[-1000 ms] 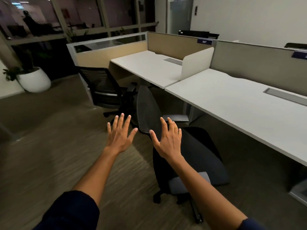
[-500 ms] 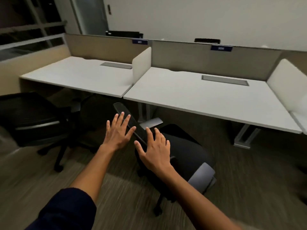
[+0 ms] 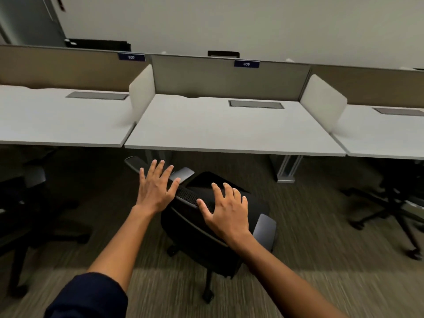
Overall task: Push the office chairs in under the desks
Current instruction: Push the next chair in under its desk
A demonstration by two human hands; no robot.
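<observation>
A black mesh office chair (image 3: 190, 226) with grey armrests stands on the carpet in front of the middle white desk (image 3: 229, 131), its backrest turned toward me. My left hand (image 3: 156, 187) is spread flat over the left part of the backrest's top edge. My right hand (image 3: 226, 210) is spread over the right part of that edge, fingers apart. Neither hand curls around the rim. The chair's seat lies short of the desk's front edge.
A second black chair (image 3: 20, 203) stands at the left, a third (image 3: 394, 203) at the right, both out from their desks. White side screens (image 3: 323, 104) split the desks. A grey desk leg (image 3: 286, 168) stands right of the middle chair.
My view has swung right and now faces the middle desk squarely. Both hands have moved forward from the air onto the top of the chair's backrest.
</observation>
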